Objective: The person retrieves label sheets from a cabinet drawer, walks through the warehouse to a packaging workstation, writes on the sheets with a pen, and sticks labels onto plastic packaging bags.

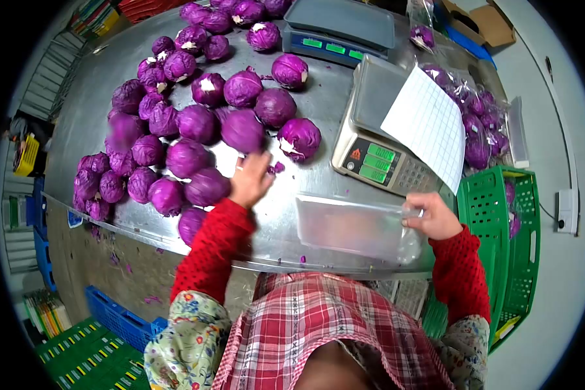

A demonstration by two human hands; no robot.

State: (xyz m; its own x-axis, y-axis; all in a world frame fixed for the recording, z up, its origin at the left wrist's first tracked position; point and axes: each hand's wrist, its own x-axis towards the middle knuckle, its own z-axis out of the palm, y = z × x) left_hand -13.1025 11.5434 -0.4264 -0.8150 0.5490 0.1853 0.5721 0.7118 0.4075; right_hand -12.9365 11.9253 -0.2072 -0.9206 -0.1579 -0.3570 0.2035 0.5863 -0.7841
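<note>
In the head view, holds the clear plastic bag (348, 227) in the right hand (432, 216), with thumb and fingers closed on its right end. Keeps the left hand (250, 181) open and empty, with fingers apart, just beside the round purple cabbage (243, 130); cannot tell if touching it, because of blur. Spreads the bag flat and low over the near part of the metal tabletop (283, 244), between both hands. To the left and farther away, shows many loose cabbages (197, 123), lying close together in an uneven group. Near the left fingertips, has small purple leaf scraps (277, 168). Beyond the bag, shows the nearer scale (361, 146) with green lit displays, partly covered by the squared paper sheet (429, 117). Behind it, has the grey-blue scale (339, 29), also lit. To the right, includes bagged cabbages (476, 146) and, beside the tabletop, the green crate (481, 205). On the floor at lower left, shows the blue crate (120, 322).
</note>
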